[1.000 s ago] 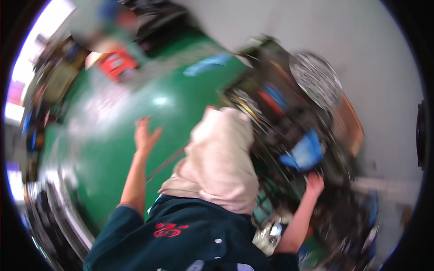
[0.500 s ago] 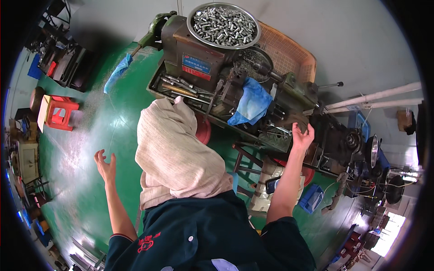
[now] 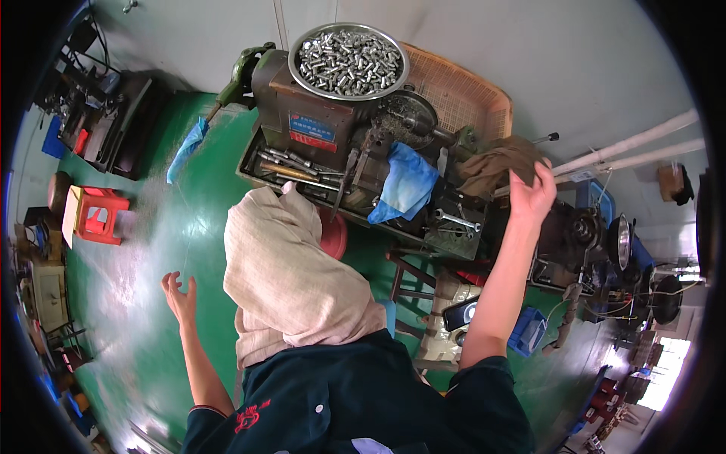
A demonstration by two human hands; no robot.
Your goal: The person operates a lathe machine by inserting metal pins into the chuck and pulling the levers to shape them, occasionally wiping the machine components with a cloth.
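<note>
the right hand (image 3: 532,195), fingers spread and holding nothing, reaches the crumpled brown cloth (image 3: 499,168) at two o'clock on the greasy metal lathe (image 3: 333,132). the left hand (image 3: 179,295) hangs open, empty, over the glossy green floor (image 3: 144,250) at eight o'clock. a beige cloth (image 3: 291,276) hides the machine's front.

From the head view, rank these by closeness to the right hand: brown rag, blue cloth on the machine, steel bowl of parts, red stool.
1. Brown rag, just left of the right hand, at its fingertips.
2. Blue cloth, further left, draped on the machine.
3. Steel bowl of parts, upper left, atop the machine.
4. Red stool, far left on the green floor.
</note>
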